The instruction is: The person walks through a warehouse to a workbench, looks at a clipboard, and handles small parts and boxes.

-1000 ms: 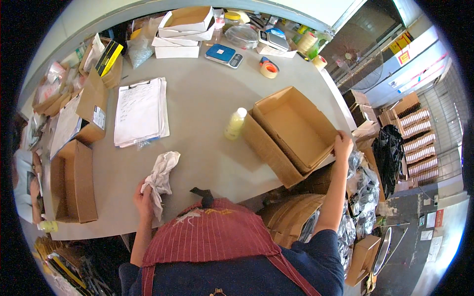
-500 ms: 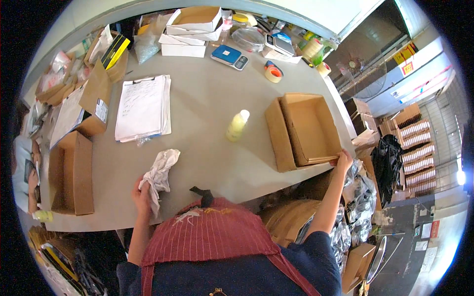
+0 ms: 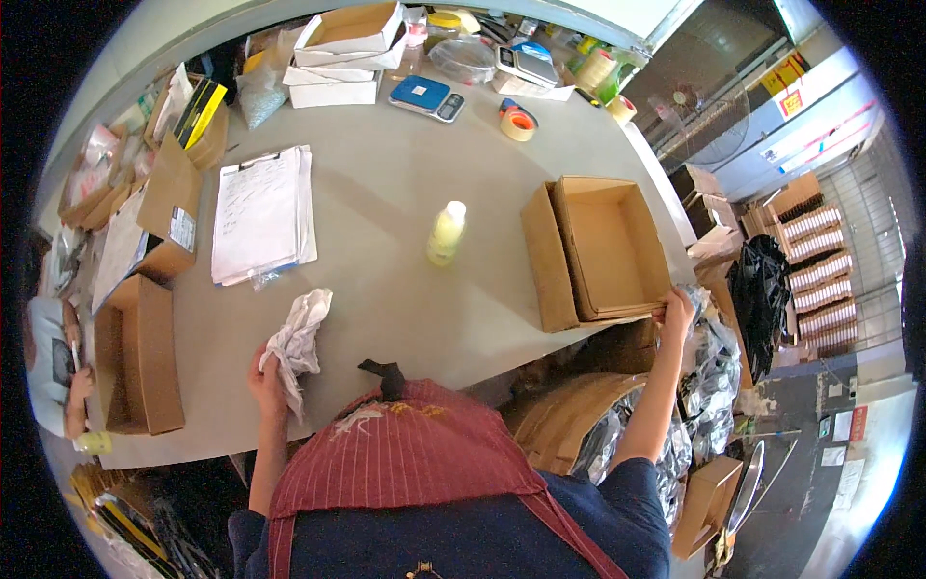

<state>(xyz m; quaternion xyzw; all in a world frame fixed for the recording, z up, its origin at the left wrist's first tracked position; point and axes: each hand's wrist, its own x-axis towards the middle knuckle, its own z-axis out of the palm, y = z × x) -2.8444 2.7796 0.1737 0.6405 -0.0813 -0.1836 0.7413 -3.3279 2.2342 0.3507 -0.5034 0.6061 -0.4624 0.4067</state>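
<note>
My hands are well apart. Closest to me, beyond the top of my apron (image 3: 395, 454), my left hand (image 3: 267, 378) is closed on a crumpled white cloth (image 3: 301, 333), its loose end lying out over the table (image 3: 376, 309). I'd bunch that end into my palm so that nothing trails and the cloth meets a surface as a firm pad.

My right hand (image 3: 676, 314) grips the near right corner of the open brown box (image 3: 617, 246); I cannot tell just where the thumb sits. The box rests at the right side of the table, its near side about at the edge, with a second strip of cardboard (image 3: 550, 259) along its left. I can't make out whether the two are joined, so I'd treat them as able to slide apart. A light, steady hold should do: pressing hard could bend the thin wall, and a tug toward me could tip it off the edge.

Farther in, the bottle (image 3: 447, 234) stands upright, apart from the box, to its left. I'd mind it, since a sideways sweep could knock it over. The papers (image 3: 265, 217) and, beyond, the tape (image 3: 518, 123) lie well clear of both hands.
</note>
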